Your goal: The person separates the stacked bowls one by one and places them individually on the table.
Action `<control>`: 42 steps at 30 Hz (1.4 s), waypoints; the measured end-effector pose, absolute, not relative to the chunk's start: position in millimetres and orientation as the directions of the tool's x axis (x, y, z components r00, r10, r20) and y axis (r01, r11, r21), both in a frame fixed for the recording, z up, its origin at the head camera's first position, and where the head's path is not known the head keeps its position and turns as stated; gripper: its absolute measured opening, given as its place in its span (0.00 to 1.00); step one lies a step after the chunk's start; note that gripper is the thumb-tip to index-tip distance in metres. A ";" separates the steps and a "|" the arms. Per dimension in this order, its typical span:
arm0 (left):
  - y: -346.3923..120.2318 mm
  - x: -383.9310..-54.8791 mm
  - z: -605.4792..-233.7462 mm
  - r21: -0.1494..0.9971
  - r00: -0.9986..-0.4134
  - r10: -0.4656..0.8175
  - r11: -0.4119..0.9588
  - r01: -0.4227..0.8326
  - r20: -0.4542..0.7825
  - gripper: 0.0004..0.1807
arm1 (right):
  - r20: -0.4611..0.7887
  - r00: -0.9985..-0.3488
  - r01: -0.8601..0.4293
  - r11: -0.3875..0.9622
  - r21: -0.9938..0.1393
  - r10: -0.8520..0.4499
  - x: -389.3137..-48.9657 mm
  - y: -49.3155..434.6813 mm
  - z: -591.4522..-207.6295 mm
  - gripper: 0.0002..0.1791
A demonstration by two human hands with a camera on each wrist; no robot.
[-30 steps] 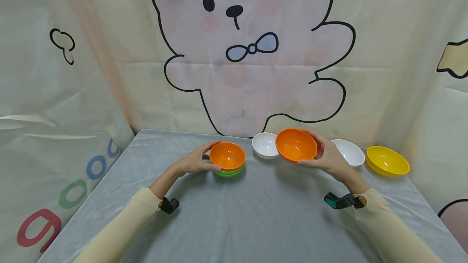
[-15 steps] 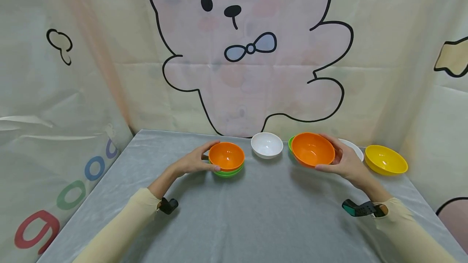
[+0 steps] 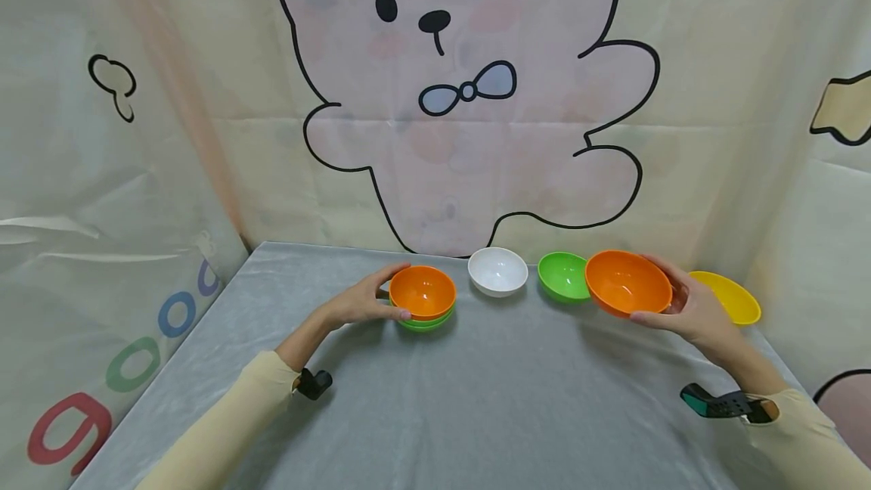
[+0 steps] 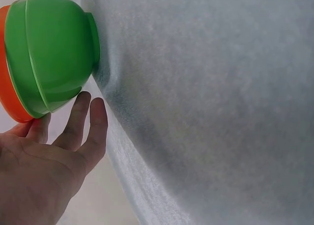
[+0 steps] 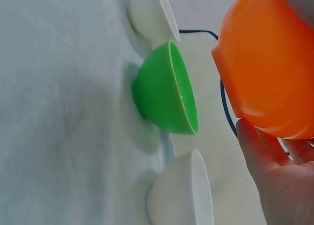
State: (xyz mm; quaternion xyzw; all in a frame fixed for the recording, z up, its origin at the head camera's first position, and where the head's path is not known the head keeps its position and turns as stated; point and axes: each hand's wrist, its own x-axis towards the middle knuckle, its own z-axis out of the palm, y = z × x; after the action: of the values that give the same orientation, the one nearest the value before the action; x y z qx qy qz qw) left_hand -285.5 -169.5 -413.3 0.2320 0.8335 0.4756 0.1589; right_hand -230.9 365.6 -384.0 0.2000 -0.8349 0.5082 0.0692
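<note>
My left hand (image 3: 367,299) grips the side of a nested stack, thumb at the near side and fingers behind. An orange bowl (image 3: 423,289) tops that stack, with green bowls (image 4: 59,53) beneath it on the table. In the left wrist view, some fingertips touch the rim area while others reach along the green side. Held up by its right side in my right hand (image 3: 697,308) is a larger orange bowl (image 3: 629,284), tilted toward me. It hangs in front of the row of bowls, overlapping the edge of a green bowl (image 3: 563,278) in the head view.
Along the table's back stand a white bowl (image 3: 497,272), the green bowl and a second white bowl (image 5: 152,16), which the raised orange bowl hides in the head view. A yellow bowl (image 3: 731,298) is at the far right. Behind the grey-covered table (image 3: 435,407) hangs a printed curtain (image 3: 449,172).
My right hand has carried the larger orange bowl rightward, uncovering the green bowl and covering the right white bowl. The left hand has stayed at the stack.
</note>
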 end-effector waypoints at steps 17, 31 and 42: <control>-169.9 -283.9 -410.3 0.865 -0.848 0.525 0.457 0.208 -0.073 0.49 | 0.328 -0.919 -0.394 0.469 -0.790 -0.219 -213.0 417.6 -390.5 0.42; -169.7 -286.0 -411.6 0.859 -0.843 0.532 0.464 0.216 -0.076 0.49 | 0.204 -0.978 -0.187 0.648 -0.738 -0.050 -188.3 462.6 -395.8 0.47; -169.3 -287.3 -412.6 0.858 -0.844 0.531 0.467 0.214 -0.078 0.50 | 0.068 -0.997 -0.026 0.730 -0.683 0.028 -173.3 492.8 -404.7 0.52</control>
State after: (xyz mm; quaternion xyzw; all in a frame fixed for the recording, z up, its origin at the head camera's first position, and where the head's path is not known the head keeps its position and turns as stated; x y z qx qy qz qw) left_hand -287.3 -169.3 -412.6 0.2220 0.8394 0.4661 0.1700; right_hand -173.3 492.8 -404.7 -0.0006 -0.9294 0.3672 0.0371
